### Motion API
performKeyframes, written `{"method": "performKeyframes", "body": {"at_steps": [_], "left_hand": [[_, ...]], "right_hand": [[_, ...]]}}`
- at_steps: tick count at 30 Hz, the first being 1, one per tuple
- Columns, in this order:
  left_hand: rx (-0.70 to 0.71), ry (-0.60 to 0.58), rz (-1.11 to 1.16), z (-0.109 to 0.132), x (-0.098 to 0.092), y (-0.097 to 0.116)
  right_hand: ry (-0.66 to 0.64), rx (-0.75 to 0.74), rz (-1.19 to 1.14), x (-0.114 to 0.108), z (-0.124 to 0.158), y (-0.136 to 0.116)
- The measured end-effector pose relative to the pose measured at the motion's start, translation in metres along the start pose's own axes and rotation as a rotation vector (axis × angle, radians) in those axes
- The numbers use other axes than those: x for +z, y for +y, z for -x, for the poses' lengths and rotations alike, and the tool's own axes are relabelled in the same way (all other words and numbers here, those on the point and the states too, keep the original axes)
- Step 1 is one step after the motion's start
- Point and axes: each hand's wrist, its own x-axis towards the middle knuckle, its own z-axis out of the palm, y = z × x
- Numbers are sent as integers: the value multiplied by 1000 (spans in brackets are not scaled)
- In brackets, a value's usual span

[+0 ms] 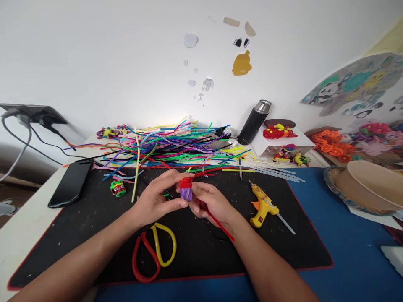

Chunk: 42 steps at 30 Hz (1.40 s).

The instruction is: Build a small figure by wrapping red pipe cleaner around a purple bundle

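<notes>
Left hand (157,201) and right hand (211,203) meet over the black mat (78,235), both in a closed grip on a small purple bundle (186,193) capped with red winding (186,183). A red pipe cleaner (218,222) trails from the right hand's grip. Scissors (154,251) lie below the hands, a yellow glue gun (262,206) to the right on the tabletop. No legible writing anywhere.

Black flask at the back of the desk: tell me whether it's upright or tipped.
Tipped. The black flask leans to the left, its silver cap to the upper right and its base down by the pile of pipe cleaners.
</notes>
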Motion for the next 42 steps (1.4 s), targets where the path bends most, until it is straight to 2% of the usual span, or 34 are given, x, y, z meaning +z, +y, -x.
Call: {"method": "performKeyframes", "body": {"at_steps": [3,7,12,19,25,30,37,42], "left_hand": [[-26,-12,-21,0,4,0],[-64,-34,-77,-3,5,1],[-50,-35,-222,-4,1,5],[135,41,-536,-2,2,1],[250,14,-735,-4,1,1],[220,34,-637,-5,0,2],[180,-26,-439,-7,-11,-1],[149,-26,-364,-7,-15,-6]], "right_hand": [[26,-11,-39,0,0,1],[129,-29,-88,-2,-2,1],[248,-60,9,-2,-5,-1],[335,-108,136,-1,-10,3],[359,-119,237,-2,-11,7],[341,-106,253,-3,-10,7],[294,-50,237,-3,-5,-2],[290,-39,203,-3,-4,-7]]}}
